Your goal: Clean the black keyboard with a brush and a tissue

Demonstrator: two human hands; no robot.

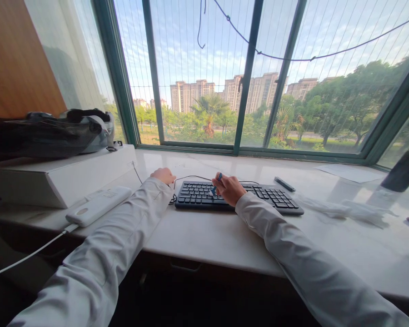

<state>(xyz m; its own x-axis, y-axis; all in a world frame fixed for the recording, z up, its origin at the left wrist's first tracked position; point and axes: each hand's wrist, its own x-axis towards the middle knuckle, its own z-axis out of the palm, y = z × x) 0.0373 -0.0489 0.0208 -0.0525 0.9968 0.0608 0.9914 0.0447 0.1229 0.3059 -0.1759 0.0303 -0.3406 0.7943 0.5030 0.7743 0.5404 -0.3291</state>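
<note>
A black keyboard point(204, 203) lies on the white marbled counter, its number pad towards the right. My right hand point(231, 188) is above its middle keys, with the fingers closed round a small blue brush point(214, 190). The brush's pale tip points down at the keys. Just beyond the keyboard's upper left corner, my left hand point(163, 175) is curled with its knuckles up. What its fingers hold, if anything, is hidden. A thin black cable point(194, 176) runs behind the keyboard, and part of it is bunched at the left end near my left wrist.
To the left, a white power bank point(98, 206) with a white cable lies beside a white box point(54, 181), which carries a dark bag point(54, 134). On the right are a small dark stick-like object point(284, 184), crumpled clear plastic point(347, 210), paper point(349, 174) and a dark bottle point(404, 170). Windows stand behind.
</note>
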